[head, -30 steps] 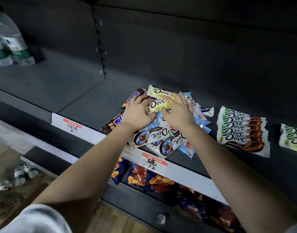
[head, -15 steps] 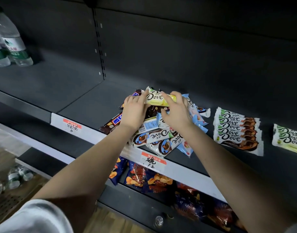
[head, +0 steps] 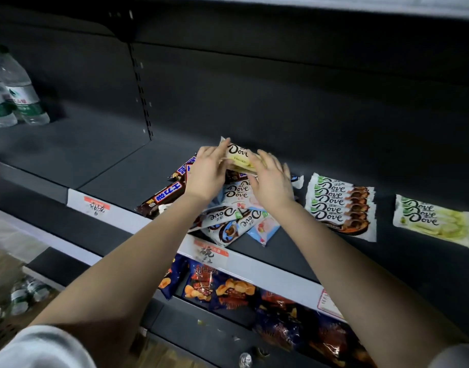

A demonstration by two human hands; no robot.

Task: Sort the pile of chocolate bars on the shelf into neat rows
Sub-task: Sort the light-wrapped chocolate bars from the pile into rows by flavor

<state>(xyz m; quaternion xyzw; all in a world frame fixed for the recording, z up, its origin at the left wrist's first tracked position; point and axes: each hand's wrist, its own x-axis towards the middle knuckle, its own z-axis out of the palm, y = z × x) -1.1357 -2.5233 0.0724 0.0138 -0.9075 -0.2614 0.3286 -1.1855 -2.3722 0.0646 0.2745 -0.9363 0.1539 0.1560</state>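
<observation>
A loose pile of chocolate bars (head: 229,216) lies on the dark shelf (head: 127,171): white and blue Dove packs and brown Snickers bars (head: 164,197). Above the pile, my left hand (head: 208,172) and my right hand (head: 272,179) hold a small stack of yellow-green Dove bars (head: 238,155) between them, one hand at each end. To the right lie a neat row of brown-and-white Dove bars (head: 341,205) and a neat row of yellow-green Dove bars (head: 435,220).
Water bottles (head: 14,94) stand at the far left of the same shelf, past an upright slotted rail (head: 141,88). Price labels (head: 96,207) run along the shelf's front edge. Snack bags (head: 222,288) fill the shelf below. More bottles (head: 21,293) sit low at the left.
Both hands have gathered the yellow-green Dove bars and lifted them up off the pile toward the back. The camera has tilted, so the shelf sits lower in view.
</observation>
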